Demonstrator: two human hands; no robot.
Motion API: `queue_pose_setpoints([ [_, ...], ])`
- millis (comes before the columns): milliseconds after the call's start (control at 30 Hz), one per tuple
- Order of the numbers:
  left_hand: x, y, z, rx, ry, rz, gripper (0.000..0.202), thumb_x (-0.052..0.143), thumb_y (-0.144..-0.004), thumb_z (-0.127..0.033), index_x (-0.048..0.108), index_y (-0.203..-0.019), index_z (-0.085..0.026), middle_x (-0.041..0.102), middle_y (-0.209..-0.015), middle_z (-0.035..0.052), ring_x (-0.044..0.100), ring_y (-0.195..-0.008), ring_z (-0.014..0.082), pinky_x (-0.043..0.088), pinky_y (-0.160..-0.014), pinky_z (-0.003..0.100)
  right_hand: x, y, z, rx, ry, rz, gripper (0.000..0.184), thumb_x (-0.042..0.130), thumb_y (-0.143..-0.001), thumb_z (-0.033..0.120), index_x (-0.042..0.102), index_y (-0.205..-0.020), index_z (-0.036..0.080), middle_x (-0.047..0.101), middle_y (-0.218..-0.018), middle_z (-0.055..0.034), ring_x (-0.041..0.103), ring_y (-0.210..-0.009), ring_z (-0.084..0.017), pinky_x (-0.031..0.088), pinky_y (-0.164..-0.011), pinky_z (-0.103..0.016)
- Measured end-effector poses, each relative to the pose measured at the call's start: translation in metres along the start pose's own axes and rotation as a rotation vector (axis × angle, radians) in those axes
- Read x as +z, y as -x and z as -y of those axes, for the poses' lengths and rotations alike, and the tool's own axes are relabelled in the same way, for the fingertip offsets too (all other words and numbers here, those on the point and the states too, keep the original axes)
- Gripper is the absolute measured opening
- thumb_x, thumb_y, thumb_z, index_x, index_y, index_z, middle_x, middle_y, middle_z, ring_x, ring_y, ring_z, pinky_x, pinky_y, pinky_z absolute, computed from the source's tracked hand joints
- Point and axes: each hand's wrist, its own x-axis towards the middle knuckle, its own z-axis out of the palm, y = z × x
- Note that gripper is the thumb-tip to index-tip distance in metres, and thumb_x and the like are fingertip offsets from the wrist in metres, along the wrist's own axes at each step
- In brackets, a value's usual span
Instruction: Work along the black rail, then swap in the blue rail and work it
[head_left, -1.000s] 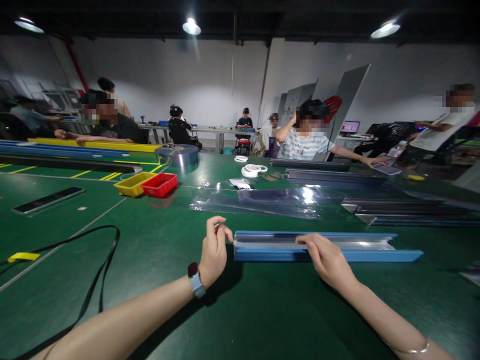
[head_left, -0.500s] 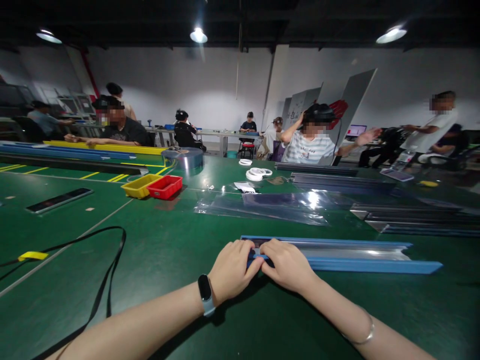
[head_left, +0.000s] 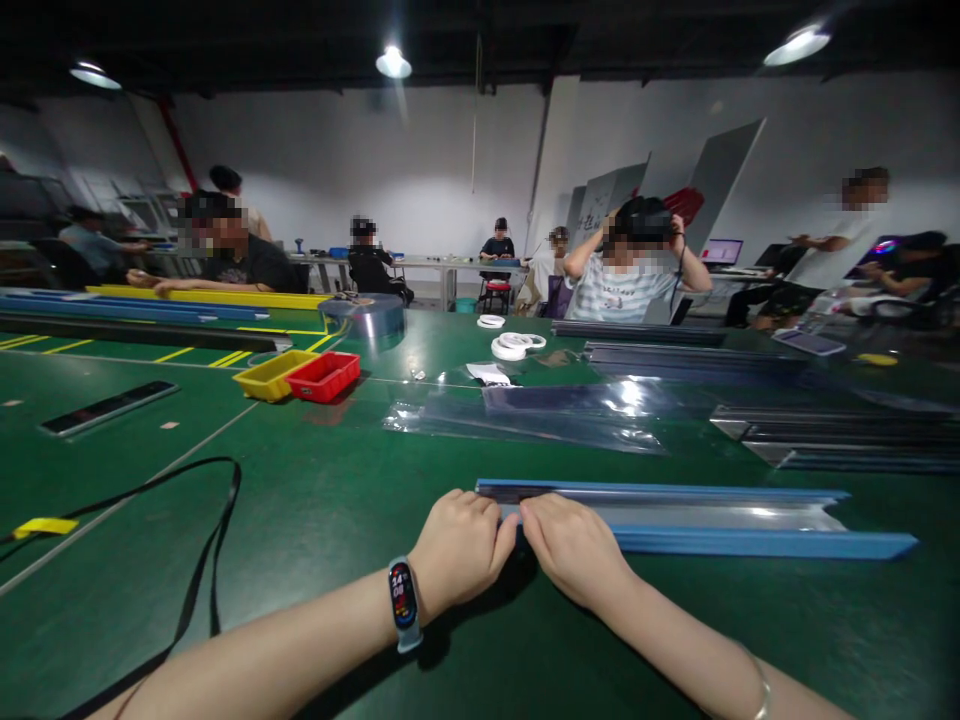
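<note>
Left hand [head_left: 459, 545] and right hand [head_left: 574, 550] curl together at the left end of the blue channel profile [head_left: 750, 542] on the green tabletop [head_left: 337, 490] — grip hidden, I cannot tell — so uneven pressure could swing its unheld right end.

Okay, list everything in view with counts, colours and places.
blue channel: one, blue, front right
yellow bin: one, yellow, left of centre
red bin: one, red, beside yellow bin
flat device: one, dark, left
strap: one, black, lower left
roll: one, translucent, behind bins
film: count unclear, clear, middle
rings: several, white, beyond film
dark channels: several, blackish, right
long strips: several, blue, yellow, black, back left
work table: one, green, foreground
lamps: three, white, ceiling
people: several, mixed clothing, background
left hand: one, grey watch, blue channel's left end
right hand: one, silvery bracelet, beside left hand
</note>
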Motion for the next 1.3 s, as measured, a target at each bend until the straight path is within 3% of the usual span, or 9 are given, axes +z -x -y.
queue_pose_setpoints([
  [400, -0.006, 0.007, -0.003, 0.024, -0.012, -0.128, 0.032, 0.030, -0.087, -0.036, 0.053, -0.075, -0.017, 0.058, -0.072, 0.0065, 0.053, -0.072, 0.0187, 0.040, -0.066, 0.032, -0.011, 0.006, 0.005, -0.056, -0.032, -0.003, 0.035, 0.022, -0.089, 0.025, 0.055, -0.081, 0.017, 0.058, -0.076, -0.0053, 0.052, -0.078, -0.014, 0.036, -0.071, -0.026],
  [633, -0.002, 0.007, -0.006, -0.028, -0.054, -0.093, 0.036, 0.028, -0.088, -0.039, 0.051, -0.072, -0.017, 0.057, -0.070, 0.0060, 0.053, -0.070, 0.0188, 0.040, -0.064, 0.032, -0.012, 0.005, 0.005, -0.029, 0.026, 0.039, 0.035, 0.020, -0.090, 0.026, 0.053, -0.079, 0.018, 0.057, -0.071, -0.0042, 0.053, -0.075, -0.014, 0.035, -0.068, -0.025],
  [967, -0.004, 0.008, -0.004, -0.008, 0.006, -0.136, 0.032, 0.028, -0.088, -0.036, 0.051, -0.076, -0.017, 0.056, -0.071, 0.0057, 0.052, -0.071, 0.0173, 0.041, -0.067, 0.031, -0.012, 0.003, 0.006, -0.010, 0.061, 0.054, 0.037, 0.017, -0.090, 0.029, 0.051, -0.079, 0.018, 0.058, -0.068, -0.0039, 0.056, -0.069, -0.013, 0.034, -0.061, -0.023],
  [1167, -0.003, 0.007, -0.007, 0.000, 0.047, -0.131, 0.031, 0.028, -0.088, -0.038, 0.049, -0.079, -0.017, 0.057, -0.073, 0.0054, 0.053, -0.071, 0.0176, 0.041, -0.066, 0.030, -0.015, 0.002, 0.006, 0.084, -0.034, 0.072, 0.037, 0.016, -0.090, 0.029, 0.051, -0.085, 0.019, 0.060, -0.073, -0.0026, 0.057, -0.070, -0.012, 0.036, -0.063, -0.022],
  [1300, -0.003, 0.005, -0.004, -0.030, 0.037, -0.114, 0.032, 0.027, -0.088, -0.039, 0.048, -0.078, -0.017, 0.055, -0.069, 0.0046, 0.052, -0.067, 0.0171, 0.041, -0.063, 0.029, -0.015, 0.003, 0.005, 0.033, -0.004, 0.102, 0.036, 0.017, -0.090, 0.030, 0.051, -0.083, 0.019, 0.059, -0.072, -0.0028, 0.056, -0.071, -0.013, 0.036, -0.063, -0.023],
])
